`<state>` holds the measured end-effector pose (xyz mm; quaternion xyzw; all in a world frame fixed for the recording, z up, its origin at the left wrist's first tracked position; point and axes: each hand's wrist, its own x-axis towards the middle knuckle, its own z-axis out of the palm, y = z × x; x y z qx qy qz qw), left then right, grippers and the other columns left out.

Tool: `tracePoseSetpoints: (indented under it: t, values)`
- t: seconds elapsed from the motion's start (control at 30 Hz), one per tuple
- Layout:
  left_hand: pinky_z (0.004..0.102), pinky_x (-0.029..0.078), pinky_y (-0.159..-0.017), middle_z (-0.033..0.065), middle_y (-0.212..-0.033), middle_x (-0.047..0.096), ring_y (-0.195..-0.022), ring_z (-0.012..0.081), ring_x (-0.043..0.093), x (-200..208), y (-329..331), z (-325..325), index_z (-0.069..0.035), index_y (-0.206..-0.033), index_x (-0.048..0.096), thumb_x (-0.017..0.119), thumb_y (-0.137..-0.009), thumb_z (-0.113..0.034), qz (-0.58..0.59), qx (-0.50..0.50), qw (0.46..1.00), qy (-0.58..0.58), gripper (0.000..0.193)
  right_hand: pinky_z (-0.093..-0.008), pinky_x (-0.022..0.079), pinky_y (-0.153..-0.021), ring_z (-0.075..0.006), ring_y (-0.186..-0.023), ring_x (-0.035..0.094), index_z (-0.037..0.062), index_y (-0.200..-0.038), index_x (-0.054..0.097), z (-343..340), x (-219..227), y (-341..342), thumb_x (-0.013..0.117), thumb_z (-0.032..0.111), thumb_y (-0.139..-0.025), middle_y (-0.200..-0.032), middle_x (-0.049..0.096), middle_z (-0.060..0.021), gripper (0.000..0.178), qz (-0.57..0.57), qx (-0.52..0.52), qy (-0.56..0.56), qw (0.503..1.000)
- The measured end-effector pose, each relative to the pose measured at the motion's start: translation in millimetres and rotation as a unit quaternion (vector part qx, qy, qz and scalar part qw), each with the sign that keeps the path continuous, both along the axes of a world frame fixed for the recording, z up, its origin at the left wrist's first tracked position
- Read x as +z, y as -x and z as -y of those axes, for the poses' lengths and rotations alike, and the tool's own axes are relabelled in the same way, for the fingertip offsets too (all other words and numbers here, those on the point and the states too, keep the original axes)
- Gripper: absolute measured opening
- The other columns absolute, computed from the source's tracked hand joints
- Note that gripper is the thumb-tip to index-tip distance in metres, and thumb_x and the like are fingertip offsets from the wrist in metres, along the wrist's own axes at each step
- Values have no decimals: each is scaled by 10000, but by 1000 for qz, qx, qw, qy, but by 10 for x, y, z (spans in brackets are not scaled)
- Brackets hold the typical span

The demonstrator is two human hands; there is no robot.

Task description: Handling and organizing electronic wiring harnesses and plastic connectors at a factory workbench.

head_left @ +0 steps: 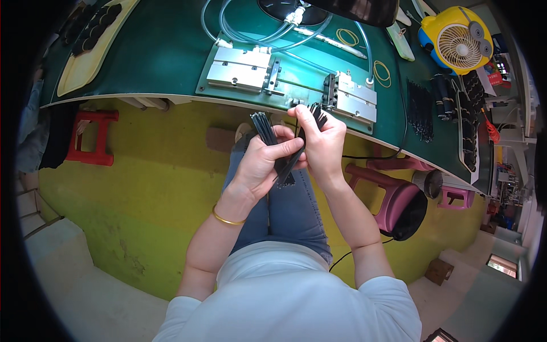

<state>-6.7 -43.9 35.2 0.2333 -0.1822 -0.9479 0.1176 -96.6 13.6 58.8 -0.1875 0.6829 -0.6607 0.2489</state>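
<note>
cool white light pools on the middle of the bench, toward its far edge, beneath a dark lamp, and shines off the metal blocks. the bench's left and right ends fall off to deeper green. below its near edge the floor lies in shadow, brightening farther out. the black sticks are so dark that many blend together. the bench's near edge bows, the corners go black, and small things near the right rim look soft.
</note>
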Motion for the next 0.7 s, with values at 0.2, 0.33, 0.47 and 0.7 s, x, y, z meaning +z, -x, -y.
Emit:
tracePoseSetpoints:
  t: [0.2, 0.33, 0.47, 0.7]
  values:
    - [291, 528, -567, 62, -713, 539, -621, 158, 585, 15, 12, 18, -17, -805, 496, 598, -730, -6, 0, -4, 1000, 7, 127, -170, 293, -399, -12, -459, 409, -14, -717, 622, 10, 18, 4, 577, 144, -779, -556, 525, 27, 176, 24, -8, 6, 1000]
    - [290, 528, -566, 60, -717, 539, -628, 159, 587, 9, -7, 14, -12, -811, 497, 600, -728, -4, 2, -1, 1000, 16, 133, -174, 285, -395, -13, -449, 398, -12, -711, 621, 20, -25, -18, 579, 137, -776, -552, 522, 25, 168, 14, -16, 26, 999]
    - [295, 527, -576, 59, -715, 534, -633, 167, 589, 67, -9, 45, -4, -825, 496, 592, -728, 9, 10, -21, 1000, 21, 137, -170, 327, -407, -24, -469, 440, -12, -707, 620, -3, 31, 11, 579, 129, -776, -566, 543, 9, 162, 36, 9, 15, 999]
    - [305, 524, -592, 65, -719, 531, -632, 179, 589, 156, -134, -157, 5, -840, 496, 569, -733, 35, 21, -9, 999, 33, 133, -177, 414, -463, -52, -540, 520, -15, -734, 623, -225, 102, 10, 579, 128, -779, -609, 580, -21, 156, 112, 120, -14, 986]
